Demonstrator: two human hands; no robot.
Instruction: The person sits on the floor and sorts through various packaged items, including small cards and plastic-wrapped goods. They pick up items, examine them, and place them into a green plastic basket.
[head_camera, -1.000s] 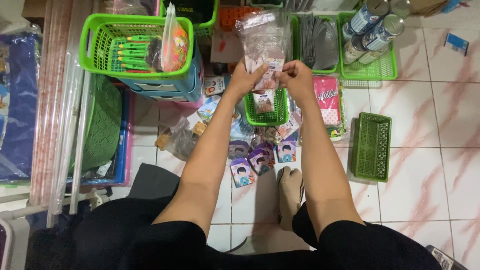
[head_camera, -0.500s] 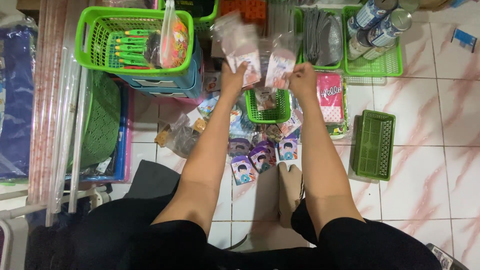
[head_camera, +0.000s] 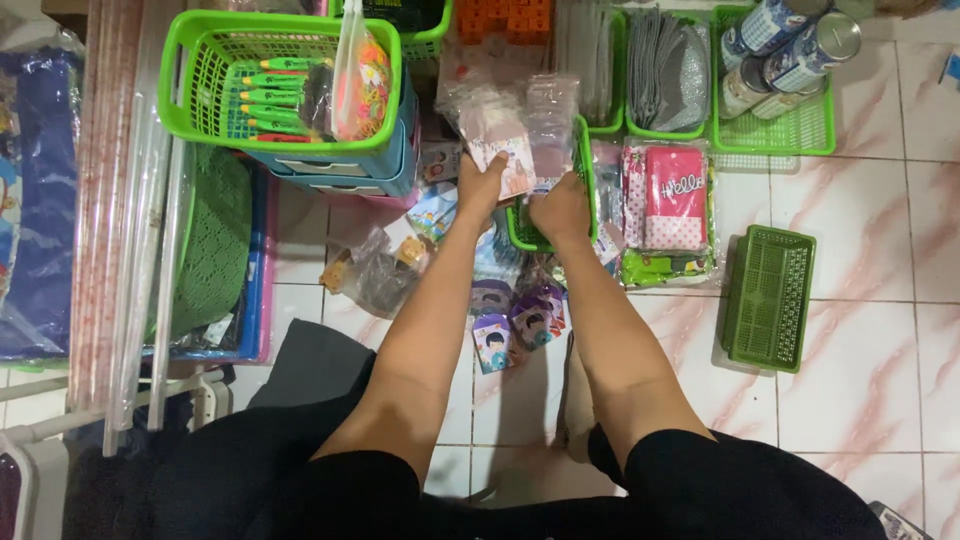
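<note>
Packets (head_camera: 497, 130) in clear plastic, a bunch with pinkish printed cards, sit in the left hand (head_camera: 484, 186), fingers pinching the lower edge; bunch held above the floor, just over the small green basket (head_camera: 580, 170). Right hand (head_camera: 560, 208) lies at the basket's near edge, fingers curled down onto it; whether they pinch a packet, cannot tell. Basket rests on the tiled floor (head_camera: 860, 250) between both forearms' ends. Just right of it: pink dotted pouch (head_camera: 675, 195) in plastic. Further right, well apart: dark green basket (head_camera: 768, 297), overturned. Near side of the hands: small cards with cartoon figures (head_camera: 515, 325) scattered on the floor. Left and beyond: large bright green basket (head_camera: 210, 130) holding green markers (head_camera: 262, 95). Far right: tins (head_camera: 790, 45) in a green tray
</note>
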